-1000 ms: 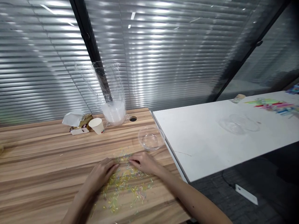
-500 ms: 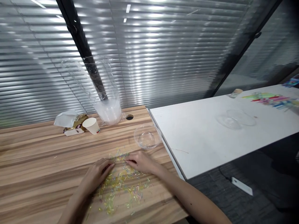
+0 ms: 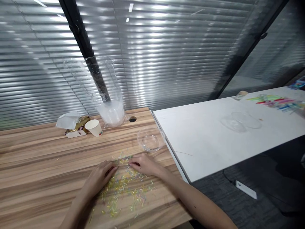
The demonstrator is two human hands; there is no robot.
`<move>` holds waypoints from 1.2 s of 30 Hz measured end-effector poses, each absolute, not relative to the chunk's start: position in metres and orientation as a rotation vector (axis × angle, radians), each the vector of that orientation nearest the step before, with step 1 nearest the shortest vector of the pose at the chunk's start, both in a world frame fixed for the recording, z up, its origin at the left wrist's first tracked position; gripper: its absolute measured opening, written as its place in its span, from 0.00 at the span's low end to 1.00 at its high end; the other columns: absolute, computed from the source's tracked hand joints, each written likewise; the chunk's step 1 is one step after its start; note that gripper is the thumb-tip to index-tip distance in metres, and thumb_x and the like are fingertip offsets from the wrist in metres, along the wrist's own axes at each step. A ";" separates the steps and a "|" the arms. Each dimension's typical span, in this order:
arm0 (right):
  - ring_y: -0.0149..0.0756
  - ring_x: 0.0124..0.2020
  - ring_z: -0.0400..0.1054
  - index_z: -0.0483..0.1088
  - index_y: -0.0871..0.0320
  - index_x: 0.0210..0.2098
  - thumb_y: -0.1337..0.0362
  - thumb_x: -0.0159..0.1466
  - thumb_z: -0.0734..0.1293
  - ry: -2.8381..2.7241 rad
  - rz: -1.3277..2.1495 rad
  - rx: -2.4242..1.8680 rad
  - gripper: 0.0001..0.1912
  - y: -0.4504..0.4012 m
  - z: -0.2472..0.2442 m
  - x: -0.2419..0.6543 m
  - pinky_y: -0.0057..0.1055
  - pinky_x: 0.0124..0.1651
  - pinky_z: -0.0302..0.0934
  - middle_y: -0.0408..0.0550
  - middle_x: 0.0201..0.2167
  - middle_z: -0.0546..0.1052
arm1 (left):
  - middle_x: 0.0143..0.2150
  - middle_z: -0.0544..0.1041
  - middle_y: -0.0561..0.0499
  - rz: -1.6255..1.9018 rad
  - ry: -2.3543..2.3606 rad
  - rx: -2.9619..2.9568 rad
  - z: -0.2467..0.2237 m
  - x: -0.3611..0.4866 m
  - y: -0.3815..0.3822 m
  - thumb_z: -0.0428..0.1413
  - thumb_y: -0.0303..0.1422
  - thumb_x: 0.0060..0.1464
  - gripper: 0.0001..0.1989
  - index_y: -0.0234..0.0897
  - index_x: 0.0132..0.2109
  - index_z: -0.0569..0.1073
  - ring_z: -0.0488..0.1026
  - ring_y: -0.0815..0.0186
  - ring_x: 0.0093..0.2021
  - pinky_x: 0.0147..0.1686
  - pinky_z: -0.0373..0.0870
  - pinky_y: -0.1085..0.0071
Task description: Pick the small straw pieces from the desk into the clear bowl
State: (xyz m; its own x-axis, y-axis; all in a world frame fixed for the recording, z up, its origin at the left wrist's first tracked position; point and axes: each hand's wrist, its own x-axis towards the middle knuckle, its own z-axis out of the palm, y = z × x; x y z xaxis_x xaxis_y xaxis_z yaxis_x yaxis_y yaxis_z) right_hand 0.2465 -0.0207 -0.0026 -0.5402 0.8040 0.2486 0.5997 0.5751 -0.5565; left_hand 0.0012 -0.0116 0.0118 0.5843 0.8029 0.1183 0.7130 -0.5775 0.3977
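Small, thin tube-like pieces point(image 3: 121, 184) in yellow, green and pale pink or blue lie scattered over the wooden table. At their left side rests my left hand point(image 3: 103, 173), its fingers curled and the thumb close to the fingertips. Across a narrow gap, my right hand point(image 3: 144, 164) bends its fingers toward the thumb at the upper part of the scatter. Both hands look pinched, but whatever is between the fingertips is too small to make out. A clear plastic bowl point(image 3: 151, 143) stands just beyond my right hand.
Toward the back are a paper cup point(image 3: 93, 128), an opened tissue pack point(image 3: 76, 124) and a clear bag of stacked plastic bowls point(image 3: 111, 111). The white table point(image 3: 190, 140) on the right holds clear lids point(image 3: 235, 122), another cup point(image 3: 240, 95) and coloured sticks point(image 3: 276, 101). A power strip point(image 3: 246, 190) lies on the floor.
The view has shifted very slightly. Both hands stay in nearly the same place and pose, and the scattered pieces look the same.
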 end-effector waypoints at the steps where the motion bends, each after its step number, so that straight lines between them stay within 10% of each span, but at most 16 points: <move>1: 0.33 0.32 0.72 0.76 0.59 0.41 0.68 0.65 0.63 -2.326 0.566 -1.124 0.10 -0.021 -0.003 0.246 0.23 0.35 0.58 0.46 0.34 0.79 | 0.36 0.77 0.49 0.416 1.236 2.514 0.011 0.001 -0.012 0.45 0.42 0.62 0.15 0.40 0.36 0.72 0.74 0.62 0.36 0.37 0.69 0.69; 25: 0.33 0.34 0.73 0.76 0.58 0.40 0.66 0.67 0.61 -2.249 0.567 -1.080 0.10 -0.021 -0.012 0.247 0.25 0.37 0.61 0.46 0.35 0.79 | 0.35 0.79 0.50 0.348 1.196 2.358 0.020 0.001 -0.018 0.45 0.42 0.62 0.17 0.41 0.39 0.76 0.75 0.62 0.35 0.36 0.68 0.70; 36: 0.33 0.32 0.73 0.75 0.59 0.39 0.66 0.68 0.60 -2.016 0.417 -0.893 0.11 -0.019 -0.019 0.248 0.28 0.36 0.66 0.47 0.34 0.79 | 0.23 0.74 0.52 1.111 1.797 1.800 0.032 -0.018 -0.009 0.42 0.48 0.59 0.24 0.35 0.41 0.74 0.72 0.64 0.27 0.31 0.69 0.71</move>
State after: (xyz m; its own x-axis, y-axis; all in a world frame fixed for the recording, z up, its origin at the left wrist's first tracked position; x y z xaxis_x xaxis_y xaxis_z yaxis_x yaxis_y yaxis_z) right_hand 0.2481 -0.0188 -0.0190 -0.3661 0.7258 0.5824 0.4354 0.6867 -0.5821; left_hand -0.0176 -0.0094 0.0319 -0.1206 0.9551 0.2705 0.6690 -0.1232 0.7330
